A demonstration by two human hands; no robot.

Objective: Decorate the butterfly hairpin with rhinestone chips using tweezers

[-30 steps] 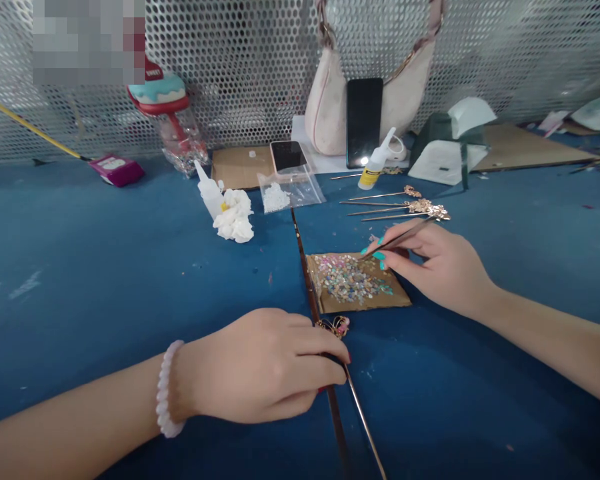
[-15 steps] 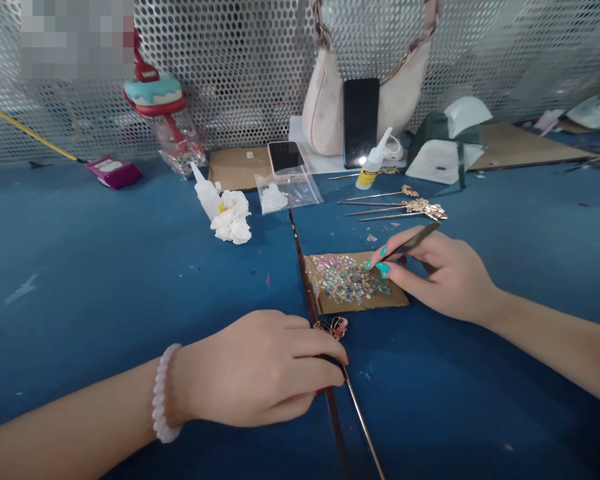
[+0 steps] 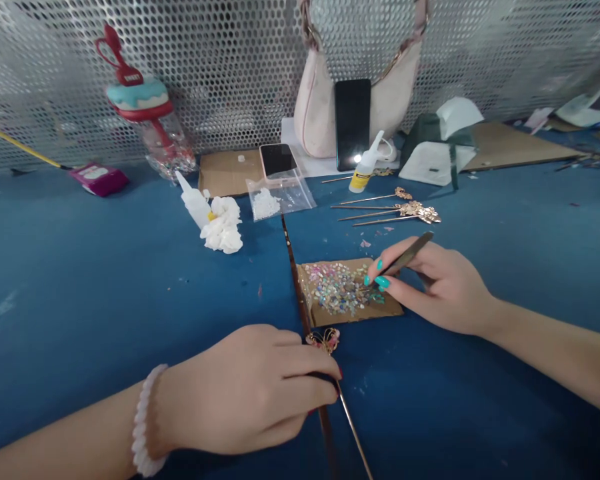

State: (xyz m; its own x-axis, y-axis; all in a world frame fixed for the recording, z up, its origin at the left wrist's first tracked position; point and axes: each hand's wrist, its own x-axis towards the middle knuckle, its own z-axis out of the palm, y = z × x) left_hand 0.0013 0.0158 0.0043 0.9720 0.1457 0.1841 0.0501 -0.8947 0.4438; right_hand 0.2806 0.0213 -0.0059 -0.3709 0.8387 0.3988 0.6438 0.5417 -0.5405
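My left hand [image 3: 255,393], with a pale beaded bracelet at the wrist, is closed around a gold hairpin [image 3: 351,420]. The pin's wire ornament, with pink parts, shows just beyond my fingers, and its long stem runs down toward the near edge. A dark sliver shows between those fingers; I cannot make out what it is. Dark metal tweezers [image 3: 405,257] are pinched in my right hand [image 3: 445,287]. Their tips are over small coloured chips [image 3: 337,287] scattered on a piece of cardboard [image 3: 385,310]; whether they grip a chip cannot be seen.
Several gold hairpins [image 3: 380,212] lie beyond the cardboard. A yellow-labelled glue bottle [image 3: 363,175] stands near a propped black phone [image 3: 353,123] and a white handbag [image 3: 315,120]. Leftward are another bottle [image 3: 196,203], crumpled tissue [image 3: 223,227] and a plastic bag [image 3: 287,197]. A perforated metal panel rises behind.
The whole view has shifted slightly, so things sit lower and further left. My right hand's tweezer tips have moved a little over the chips. Both hands keep their holds.
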